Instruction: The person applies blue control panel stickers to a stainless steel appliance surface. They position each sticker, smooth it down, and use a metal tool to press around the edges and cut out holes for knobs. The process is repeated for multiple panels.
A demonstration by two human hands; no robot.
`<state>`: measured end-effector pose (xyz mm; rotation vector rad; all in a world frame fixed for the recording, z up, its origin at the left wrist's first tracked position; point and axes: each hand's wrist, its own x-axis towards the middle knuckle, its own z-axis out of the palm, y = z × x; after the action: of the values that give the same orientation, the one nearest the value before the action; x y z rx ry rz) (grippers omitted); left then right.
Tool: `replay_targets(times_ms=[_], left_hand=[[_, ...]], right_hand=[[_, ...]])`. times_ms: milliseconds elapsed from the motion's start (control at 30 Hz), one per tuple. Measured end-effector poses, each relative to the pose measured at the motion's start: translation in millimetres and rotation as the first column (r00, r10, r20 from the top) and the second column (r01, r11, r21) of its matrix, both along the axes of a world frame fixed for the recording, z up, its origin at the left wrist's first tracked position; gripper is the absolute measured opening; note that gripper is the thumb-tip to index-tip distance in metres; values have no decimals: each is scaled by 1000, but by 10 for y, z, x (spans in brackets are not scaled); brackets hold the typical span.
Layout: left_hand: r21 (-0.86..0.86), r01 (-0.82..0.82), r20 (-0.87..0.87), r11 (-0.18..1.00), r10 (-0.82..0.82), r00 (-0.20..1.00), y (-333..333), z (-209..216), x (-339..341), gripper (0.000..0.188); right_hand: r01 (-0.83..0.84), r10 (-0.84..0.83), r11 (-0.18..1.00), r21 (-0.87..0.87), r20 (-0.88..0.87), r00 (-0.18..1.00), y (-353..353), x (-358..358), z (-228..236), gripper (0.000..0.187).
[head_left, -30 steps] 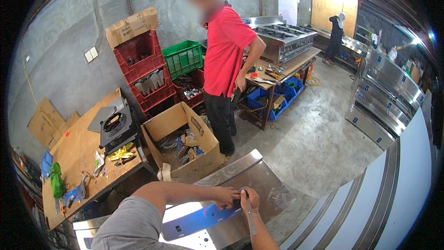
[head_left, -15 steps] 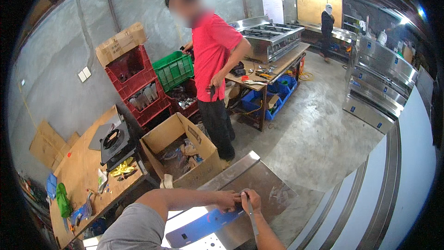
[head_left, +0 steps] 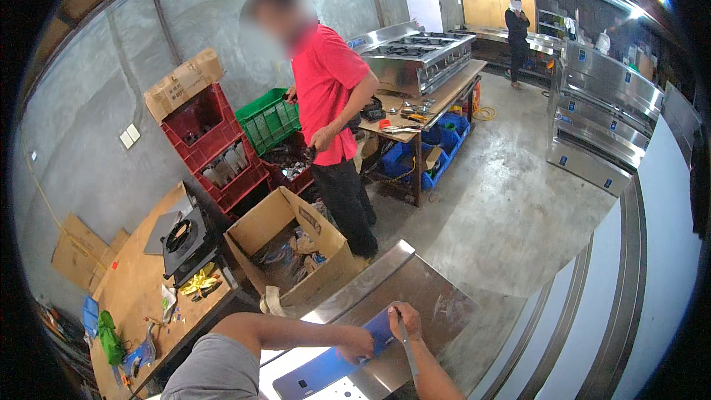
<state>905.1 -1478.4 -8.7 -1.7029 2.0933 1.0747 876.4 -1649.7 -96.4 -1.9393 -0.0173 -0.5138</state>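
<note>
A long panel [head_left: 326,372] with a blue surface and a small rectangular cutout lies across shiny sheet metal [head_left: 437,289] in front of me. My left hand [head_left: 357,344] rests over the panel with curled fingers; whatever they may hold is hidden. Toward the panel's far right end, my right hand [head_left: 404,321] grips a long, thin grey metal strip [head_left: 409,356], which runs back along my forearm. Its exact kind does not show. Several small holes mark the bright metal at the lower edge.
On the left, a wooden table [head_left: 148,252] carries a black burner unit [head_left: 191,241] and yellow gloves [head_left: 198,281]. A cardboard box [head_left: 326,267] stands beyond my work, beside a person in red [head_left: 326,96]. White panels [head_left: 615,252] lean at right.
My left hand has moved back along the blue panel, away from my right hand, which keeps its grip on the strip. The person in red has shifted an arm.
</note>
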Motion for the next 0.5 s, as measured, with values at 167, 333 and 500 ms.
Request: replay_targets(times_ms=[167,333,500], left_hand=[[73,-115,34,991,112,993,-56,73,-103,30],[51,-48,17,998,47,999,-9,-99,-197,31],[12,228,147,974,-227,963,-7,-272,-178,27]], right_hand=[[-31,31,999,10,-21,999,-6,20,-67,18],[-9,9,999,33,1,1000,4,12,-77,16],[-22,20,999,36,46,999,-1,7,-48,16]])
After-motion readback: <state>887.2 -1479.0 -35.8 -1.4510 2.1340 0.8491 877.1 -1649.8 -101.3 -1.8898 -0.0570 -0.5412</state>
